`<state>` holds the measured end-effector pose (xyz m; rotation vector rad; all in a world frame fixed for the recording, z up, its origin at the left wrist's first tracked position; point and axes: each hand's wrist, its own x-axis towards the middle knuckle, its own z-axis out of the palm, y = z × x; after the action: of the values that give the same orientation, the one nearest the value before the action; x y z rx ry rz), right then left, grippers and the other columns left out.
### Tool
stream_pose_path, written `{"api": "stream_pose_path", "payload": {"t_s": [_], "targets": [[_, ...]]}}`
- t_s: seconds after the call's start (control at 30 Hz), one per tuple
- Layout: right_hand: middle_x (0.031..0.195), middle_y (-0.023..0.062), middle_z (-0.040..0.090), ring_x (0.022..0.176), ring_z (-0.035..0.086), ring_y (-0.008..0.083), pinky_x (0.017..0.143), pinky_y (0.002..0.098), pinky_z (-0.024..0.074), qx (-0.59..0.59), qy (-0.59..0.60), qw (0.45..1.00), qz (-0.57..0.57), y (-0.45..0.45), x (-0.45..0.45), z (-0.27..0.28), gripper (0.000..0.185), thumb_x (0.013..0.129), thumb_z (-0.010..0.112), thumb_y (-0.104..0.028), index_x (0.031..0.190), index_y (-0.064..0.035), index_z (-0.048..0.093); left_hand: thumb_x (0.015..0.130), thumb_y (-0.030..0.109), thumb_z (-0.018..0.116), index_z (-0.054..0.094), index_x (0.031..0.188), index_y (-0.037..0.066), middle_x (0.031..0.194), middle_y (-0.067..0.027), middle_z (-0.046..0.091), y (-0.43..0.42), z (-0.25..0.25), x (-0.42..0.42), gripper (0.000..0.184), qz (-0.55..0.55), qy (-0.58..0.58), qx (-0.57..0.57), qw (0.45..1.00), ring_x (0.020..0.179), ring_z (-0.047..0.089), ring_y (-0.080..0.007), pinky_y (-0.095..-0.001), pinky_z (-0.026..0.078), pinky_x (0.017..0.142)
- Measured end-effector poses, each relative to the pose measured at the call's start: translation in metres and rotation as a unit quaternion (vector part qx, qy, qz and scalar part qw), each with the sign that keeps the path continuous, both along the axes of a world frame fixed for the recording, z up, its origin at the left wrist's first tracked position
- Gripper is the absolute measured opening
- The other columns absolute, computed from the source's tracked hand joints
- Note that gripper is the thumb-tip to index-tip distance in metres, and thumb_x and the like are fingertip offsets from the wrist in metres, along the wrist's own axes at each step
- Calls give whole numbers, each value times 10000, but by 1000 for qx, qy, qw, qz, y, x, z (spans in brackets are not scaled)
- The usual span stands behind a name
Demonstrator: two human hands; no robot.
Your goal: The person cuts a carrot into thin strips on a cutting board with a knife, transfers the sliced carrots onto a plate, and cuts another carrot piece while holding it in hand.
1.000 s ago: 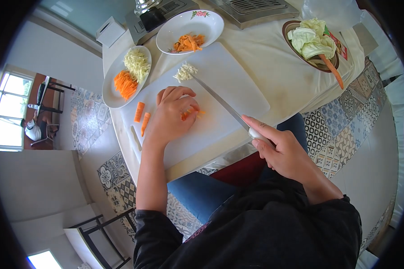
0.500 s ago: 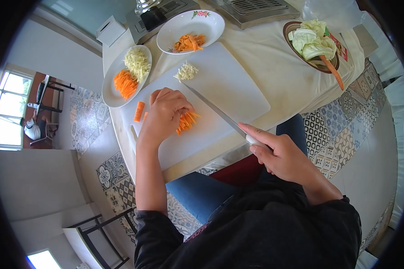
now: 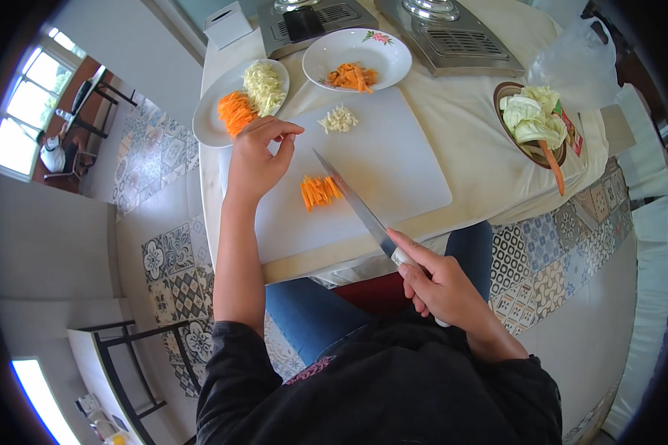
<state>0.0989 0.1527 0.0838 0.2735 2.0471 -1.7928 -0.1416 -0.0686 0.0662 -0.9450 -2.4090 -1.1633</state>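
My right hand (image 3: 441,289) grips the white handle of a knife (image 3: 360,210), its blade slanting up and left over the white cutting board (image 3: 401,163). Just left of the blade lies a small pile of carrot strips (image 3: 319,191). My left hand (image 3: 261,154) is above the board's left side, thumb and forefinger apart, with nothing visible between them; its other fingers are partly hidden. Close beyond it, an oval plate (image 3: 208,122) carries shredded carrot (image 3: 235,111) and shredded cabbage (image 3: 263,87). Chopped pale pieces (image 3: 339,119) sit near the board's far edge.
A flowered bowl (image 3: 393,63) with carrot peelings stands behind the board. At right, a brown bowl (image 3: 501,93) holds cabbage leaves (image 3: 531,115) and a carrot (image 3: 552,169). Two portable stoves (image 3: 460,37) and a plastic bag (image 3: 579,63) are farther back. Someone sits far left.
My left hand has lifted off the carrot strips and moved up and left towards the plate, leaving the strips uncovered. The knife remains in my right hand. The camera view has shifted.
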Motion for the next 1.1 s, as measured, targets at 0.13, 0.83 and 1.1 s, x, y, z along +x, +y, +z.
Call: {"api": "stream_pose_path", "payload": {"t_s": [0.13, 0.83, 1.1], "targets": [[719, 7, 545, 544, 496, 49, 516, 217, 471, -12, 16, 1000, 15, -5, 4, 2, 522, 1038, 485, -129, 1546, -192, 383, 793, -10, 645, 744, 921, 9, 829, -111, 700, -13, 4, 1, 162, 43, -12, 29, 999, 746, 654, -208, -311, 522, 704], [734, 24, 557, 548, 497, 64, 507, 227, 451, -78, 31, 996, -10, 60, 34, -16, 533, 1046, 493, -162, 1559, -158, 350, 781, 125, 751, 670, 1101, -52, 1067, -190, 621, 34, -53, 95, 375, 201, -82, -64, 974, 1030, 583, -374, -425, 494, 923], [747, 94, 617, 524, 517, 89, 511, 234, 467, -79, -39, 991, 104, 114, 17, -4, 499, 1076, 421, -230, 1562, -153, 339, 767, 136, 770, 650, 1214, -14, 1139, -169, 618, 6, -36, 87, 486, 73, -112, -77, 988, 1077, 588, -354, -411, 488, 967]]}}
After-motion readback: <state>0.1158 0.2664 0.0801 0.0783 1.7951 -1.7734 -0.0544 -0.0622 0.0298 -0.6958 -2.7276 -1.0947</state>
